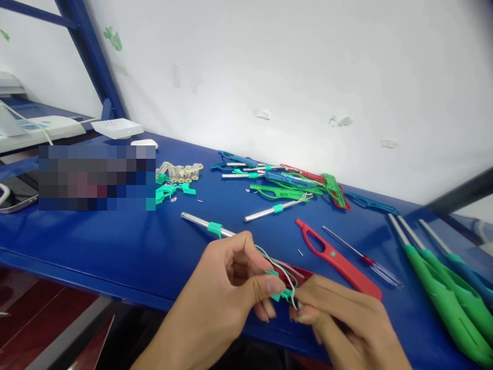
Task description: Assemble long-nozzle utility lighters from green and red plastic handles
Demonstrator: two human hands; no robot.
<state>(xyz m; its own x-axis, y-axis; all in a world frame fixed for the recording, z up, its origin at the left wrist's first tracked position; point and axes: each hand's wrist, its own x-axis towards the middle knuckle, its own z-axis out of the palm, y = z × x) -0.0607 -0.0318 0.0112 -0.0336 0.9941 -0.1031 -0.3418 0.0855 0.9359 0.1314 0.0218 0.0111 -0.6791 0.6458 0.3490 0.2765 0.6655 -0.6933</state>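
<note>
My left hand [227, 288] pinches a small teal plastic trigger piece [275, 290] between thumb and fingers. Close beside it, my right hand [342, 313] is closed around a red lighter handle shell [304, 275], partly hidden by the fingers. Thin white wires [283, 270] loop between the two hands over the shell. From behind my left hand a metal lighter tube [196, 221] with a teal collar [214, 229] sticks out to the upper left. Another red handle half [339, 262] lies beyond my right hand, next to a screwdriver [364, 257] with a clear and red handle.
Green lighters [442, 298] and a blue one lie at the right. Blue, green and red shells [285, 190] are piled near the wall, with a loose tube [265, 210] before them. Clear cylinders [185, 173] and teal pieces [169, 191] sit at left, beside a phone [19, 198].
</note>
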